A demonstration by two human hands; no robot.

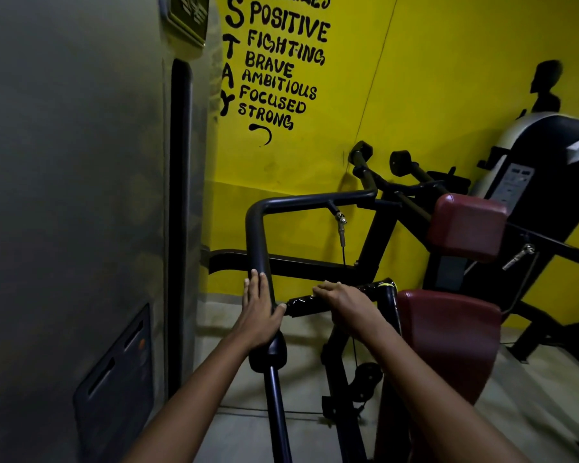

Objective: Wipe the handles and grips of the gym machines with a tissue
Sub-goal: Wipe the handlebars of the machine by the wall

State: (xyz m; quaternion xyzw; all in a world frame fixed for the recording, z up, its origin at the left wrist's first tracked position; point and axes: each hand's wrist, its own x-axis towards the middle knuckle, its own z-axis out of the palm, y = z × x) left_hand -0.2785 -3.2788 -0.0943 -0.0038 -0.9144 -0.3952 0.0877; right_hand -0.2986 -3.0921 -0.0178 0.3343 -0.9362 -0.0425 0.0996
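Handles of the black gym machine sit near centre — left hand (259, 309) clasps the bent bar (258, 235), right hand (345, 300) closes over the short grip (300, 304) — tissue hidden.

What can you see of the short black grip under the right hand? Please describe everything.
The short black grip is a glossy, wrapped-looking bar lying nearly level, rising slightly to the right. Its right end joins a black upright post at a yellow-marked corner beside the dark red seat pad; its left end is free. The right hand lies over its middle, hiding that part. No tissue is visible.
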